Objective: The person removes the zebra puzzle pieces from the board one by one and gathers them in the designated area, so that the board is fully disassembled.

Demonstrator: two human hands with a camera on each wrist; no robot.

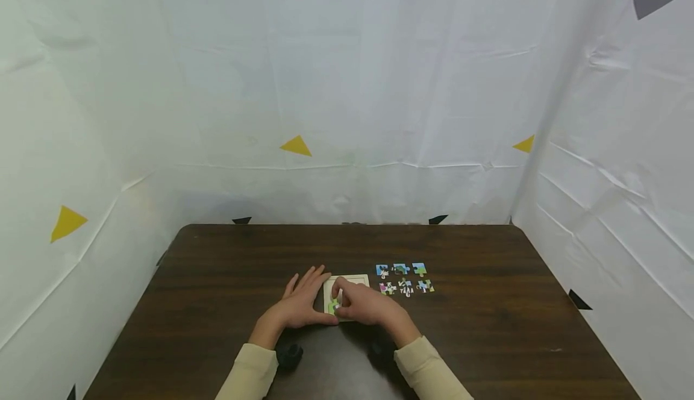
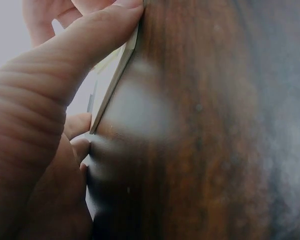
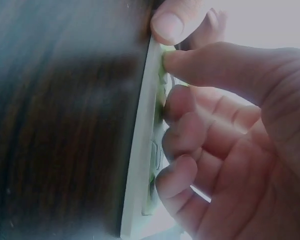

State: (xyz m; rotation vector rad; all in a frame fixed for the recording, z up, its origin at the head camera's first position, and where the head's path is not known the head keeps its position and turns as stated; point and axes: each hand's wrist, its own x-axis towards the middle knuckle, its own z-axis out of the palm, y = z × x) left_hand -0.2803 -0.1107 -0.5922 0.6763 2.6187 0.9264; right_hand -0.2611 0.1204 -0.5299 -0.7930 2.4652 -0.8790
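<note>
A small pale puzzle tray (image 1: 358,278) lies on the table with a green jigsaw piece (image 1: 333,308) at its near left corner. My left hand (image 1: 300,303) rests against the tray, fingers stretched along the left side and thumb along the near edge. Reaching in from the right, my right hand (image 1: 368,305) pinches the green piece between curled index finger and thumb. In the right wrist view, the thumb is down on the green piece and the other fingers curl over the tray rim (image 3: 140,140). The hand hides part of the tray's inside.
Several loose jigsaw pieces (image 1: 401,269) lie in two rows right of the tray. They sit on a dark wooden table (image 1: 488,328). White cloth (image 1: 347,87) with coloured triangles hangs behind the table and at both sides.
</note>
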